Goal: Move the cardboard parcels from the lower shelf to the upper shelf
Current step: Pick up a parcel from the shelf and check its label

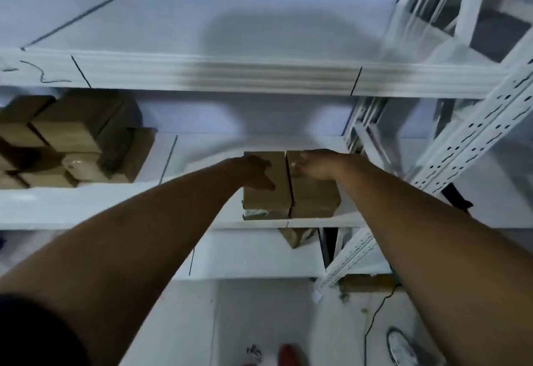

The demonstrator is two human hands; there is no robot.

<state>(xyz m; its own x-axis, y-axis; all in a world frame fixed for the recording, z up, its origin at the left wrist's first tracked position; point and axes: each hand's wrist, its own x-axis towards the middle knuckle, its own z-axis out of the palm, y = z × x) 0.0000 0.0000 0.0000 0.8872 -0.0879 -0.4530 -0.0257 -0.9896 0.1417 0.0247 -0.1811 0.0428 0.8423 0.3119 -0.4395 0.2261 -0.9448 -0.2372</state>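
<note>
Two brown cardboard parcels stand side by side on a white shelf board (115, 207), touching each other. My left hand (256, 173) lies on the top left of the left parcel (277, 195). My right hand (317, 165) grips the top of the right parcel (314, 192). A flatter parcel (265, 213) seems to lie under them. A stack of several more cardboard parcels (72, 140) fills the left end of the same shelf. Above runs another white shelf beam (230, 74). One more parcel (297, 235) shows on the shelf below. The picture is blurred.
A perforated white upright (467, 146) of the rack rises at the right, close to my right arm. A second rack (461, 5) stands at the upper right. On the floor lie a black cable (372, 319), a shoe (403, 348) and a red object (291, 354).
</note>
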